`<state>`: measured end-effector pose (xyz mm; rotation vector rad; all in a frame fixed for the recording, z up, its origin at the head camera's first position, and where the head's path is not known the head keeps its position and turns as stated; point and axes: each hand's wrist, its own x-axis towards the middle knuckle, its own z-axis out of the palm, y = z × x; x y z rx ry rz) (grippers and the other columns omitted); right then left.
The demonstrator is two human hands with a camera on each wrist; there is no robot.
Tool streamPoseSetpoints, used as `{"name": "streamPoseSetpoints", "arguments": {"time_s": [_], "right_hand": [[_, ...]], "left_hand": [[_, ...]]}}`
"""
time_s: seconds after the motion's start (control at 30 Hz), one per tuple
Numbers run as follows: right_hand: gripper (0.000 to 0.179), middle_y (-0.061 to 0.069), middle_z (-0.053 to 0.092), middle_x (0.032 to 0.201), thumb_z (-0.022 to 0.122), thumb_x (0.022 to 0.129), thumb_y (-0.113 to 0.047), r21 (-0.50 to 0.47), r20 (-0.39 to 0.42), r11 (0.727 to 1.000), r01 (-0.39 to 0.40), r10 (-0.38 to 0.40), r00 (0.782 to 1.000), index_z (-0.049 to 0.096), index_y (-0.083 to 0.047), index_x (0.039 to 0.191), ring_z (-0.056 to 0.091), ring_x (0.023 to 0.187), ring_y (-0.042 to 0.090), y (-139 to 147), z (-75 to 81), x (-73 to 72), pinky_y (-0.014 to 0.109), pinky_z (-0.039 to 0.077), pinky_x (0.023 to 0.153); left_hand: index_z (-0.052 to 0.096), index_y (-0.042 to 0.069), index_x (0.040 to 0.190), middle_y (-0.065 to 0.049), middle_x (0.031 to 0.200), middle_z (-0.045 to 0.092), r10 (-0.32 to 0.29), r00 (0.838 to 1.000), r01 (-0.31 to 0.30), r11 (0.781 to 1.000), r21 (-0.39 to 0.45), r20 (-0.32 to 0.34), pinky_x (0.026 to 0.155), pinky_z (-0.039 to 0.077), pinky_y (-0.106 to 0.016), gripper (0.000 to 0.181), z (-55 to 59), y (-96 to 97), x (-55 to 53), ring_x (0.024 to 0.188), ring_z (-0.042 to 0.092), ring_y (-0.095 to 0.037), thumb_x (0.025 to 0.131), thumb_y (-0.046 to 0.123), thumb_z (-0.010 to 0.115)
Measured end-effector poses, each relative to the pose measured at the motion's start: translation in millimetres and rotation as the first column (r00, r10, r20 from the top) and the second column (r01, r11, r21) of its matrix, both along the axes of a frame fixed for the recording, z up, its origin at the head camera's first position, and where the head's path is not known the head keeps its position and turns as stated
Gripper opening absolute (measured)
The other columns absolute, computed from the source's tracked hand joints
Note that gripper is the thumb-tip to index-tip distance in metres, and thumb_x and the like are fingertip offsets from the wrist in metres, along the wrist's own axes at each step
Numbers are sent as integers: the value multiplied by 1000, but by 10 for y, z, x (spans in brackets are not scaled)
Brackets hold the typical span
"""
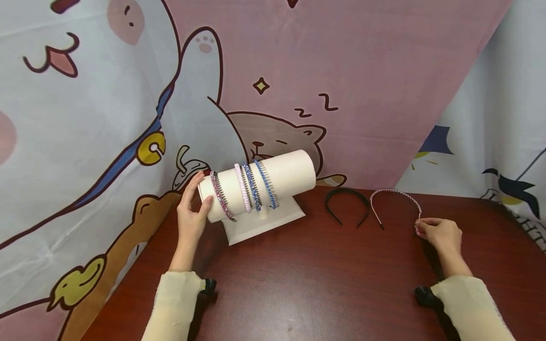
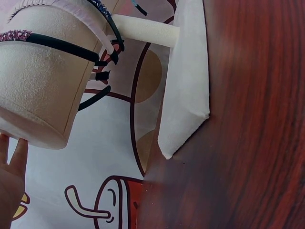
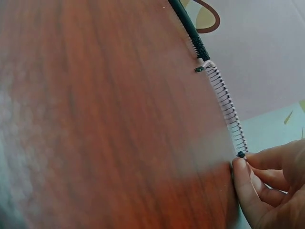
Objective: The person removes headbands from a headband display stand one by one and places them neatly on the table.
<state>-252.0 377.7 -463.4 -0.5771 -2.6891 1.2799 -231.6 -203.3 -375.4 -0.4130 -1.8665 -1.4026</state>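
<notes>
A white cylindrical headband stand [image 1: 286, 175] on a flat base carries several headbands: a dark pink glittery headband [image 1: 219, 195], a pale pink headband [image 1: 242, 189], a dark blue glittery headband [image 1: 252, 187] and a bright blue headband [image 1: 266, 184]. My left hand [image 1: 191, 213] touches the stand's left end with fairly straight fingers, thumb apart; the left wrist view shows two fingertips against that end. On the right, my right hand [image 1: 439, 234] pinches one tip of a pink toothed headband [image 1: 396, 191] between thumb and fingers. This headband's other tip reaches the tabletop.
A black headband [image 1: 347, 190] sits on the dark reddish wooden table [image 1: 324, 284], between the stand and the pink headband. Behind the table hangs a cartoon-printed cloth [image 1: 362, 94]; more printed cloth borders the left side.
</notes>
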Motion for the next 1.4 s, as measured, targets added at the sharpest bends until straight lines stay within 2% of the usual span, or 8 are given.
{"name": "streamPoseSetpoints", "arguments": {"time_s": [0.13, 0.4, 0.57, 0.77, 1.1, 1.4], "right_hand": [[43, -25, 63, 55, 58, 99, -24, 16, 1, 1000, -16, 16, 1000, 65, 13, 121, 61, 51, -9, 10, 13, 2, 10, 49, 53], [41, -21, 65, 58, 56, 99, -18, -31, -13, 999, -39, 39, 999, 62, 16, 122, 63, 52, -8, 29, 23, 7, 16, 55, 54], [43, -17, 66, 61, 57, 99, -17, -83, -24, 996, -29, 27, 999, 60, 17, 124, 64, 54, -6, 25, 24, 20, 19, 57, 56], [46, -15, 68, 64, 61, 98, -22, -74, -25, 997, -16, 14, 1000, 60, 16, 124, 65, 54, -6, 24, 31, 38, 19, 57, 56], [41, -29, 60, 57, 61, 97, -16, -163, -76, 987, -1, -12, 997, 61, 16, 122, 66, 57, -6, 28, 35, 41, 20, 58, 58], [25, -31, 59, 57, 62, 96, -12, -209, -126, 978, 7, -34, 991, 70, 11, 105, 65, 55, -6, 62, 81, 55, 18, 58, 58]], "left_hand": [[54, -8, 136, -24, 147, 51, 0, 1000, 0, 1000, 0, -3, 115, 34, -18, 52, 3, 7, -5, 140, 47, -21, 84, -8, 64], [55, -6, 136, -23, 147, 51, -3, 1000, 3, 1000, 4, -1, 115, 34, -19, 53, 12, 14, -2, 141, 46, -24, 84, -9, 63], [55, -7, 136, -23, 147, 51, -3, 1000, 3, 1000, 4, 2, 114, 35, -18, 53, 19, 17, 0, 141, 47, -20, 84, -9, 63], [54, -8, 136, -22, 147, 51, -8, 1000, 8, 1000, 2, 5, 113, 35, -16, 52, 21, 15, -1, 140, 47, -14, 84, -8, 63], [55, -7, 136, -22, 147, 52, -4, 1000, 4, 1000, 0, 8, 113, 35, -15, 52, 15, 4, 8, 140, 47, -18, 85, -8, 63], [54, -9, 136, -24, 147, 51, -8, 1000, 8, 1000, 5, 4, 113, 35, -15, 52, 8, 3, 4, 140, 47, -22, 84, -8, 63]]}}
